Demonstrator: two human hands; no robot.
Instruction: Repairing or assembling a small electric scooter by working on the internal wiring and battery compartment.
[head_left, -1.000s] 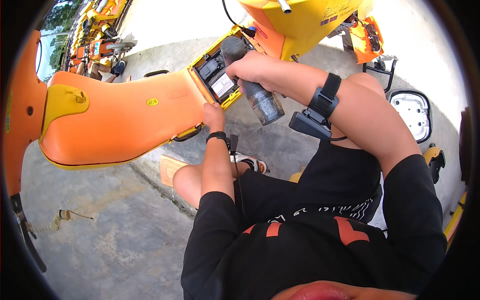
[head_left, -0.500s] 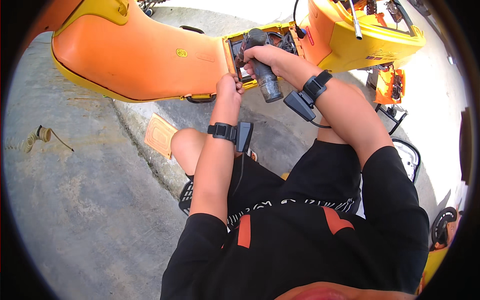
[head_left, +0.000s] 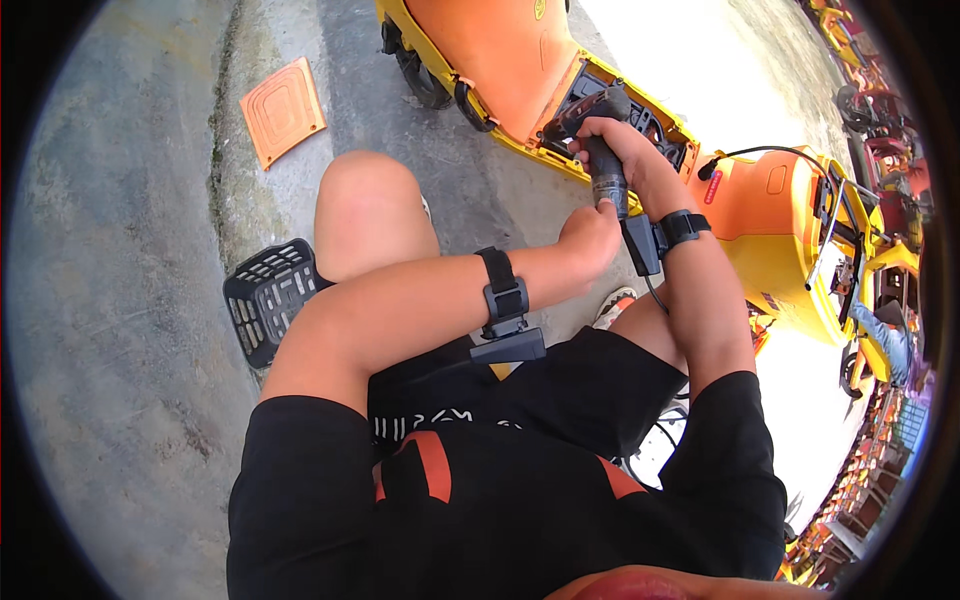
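My right hand [head_left: 622, 145] is wrapped round the grip of a dark cordless drill [head_left: 606, 165], held over the open compartment of an orange and yellow scooter [head_left: 500, 60]. The drill's head points left, toward the compartment's edge [head_left: 540, 152]; its tip is hard to make out. My left hand [head_left: 590, 238] is closed at the lower end of the drill's grip, thumb against it, most fingers hidden. Dark parts and cables [head_left: 655, 130] show inside the compartment beside the drill.
An orange square cover panel [head_left: 284, 112] lies on the concrete ledge at left. A black plastic basket [head_left: 268, 300] stands beside my bent knee. The scooter's yellow front body [head_left: 770, 215] with a black cable extends to the right. More scooters and parts [head_left: 885, 150] crowd the far right.
My view has swung, so the scooter now sits further right. My left hand has gone from the compartment's edge to the drill's lower end. My right hand still holds the drill.
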